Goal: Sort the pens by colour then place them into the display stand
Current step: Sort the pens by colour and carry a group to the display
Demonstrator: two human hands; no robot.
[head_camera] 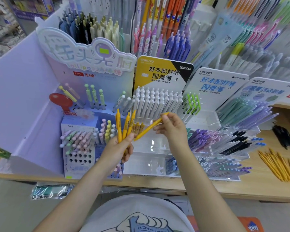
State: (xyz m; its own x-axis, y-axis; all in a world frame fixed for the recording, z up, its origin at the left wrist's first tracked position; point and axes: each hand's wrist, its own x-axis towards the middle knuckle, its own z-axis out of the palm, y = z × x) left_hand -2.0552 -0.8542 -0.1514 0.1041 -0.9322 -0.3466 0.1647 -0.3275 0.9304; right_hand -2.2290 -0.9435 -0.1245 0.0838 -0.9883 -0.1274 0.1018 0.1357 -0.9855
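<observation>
My left hand grips a fan of three yellow pens pointing upward. A fourth yellow pen lies slanted between both hands, pinched near its top end by my right hand. Both hands hover in front of the clear acrylic display stand, whose nearest compartments look bare. Several yellow pens stand in a slot of that stand, below the rows of white pens. A loose pile of yellow pens lies on the wooden counter at the right, with a pile of black pens behind it.
A purple lollipop-pen display stands at the left. Trays of purple, black, blue and white pens fill the stand's right side. Tall racks of pens rise behind. The wooden counter edge runs across the front.
</observation>
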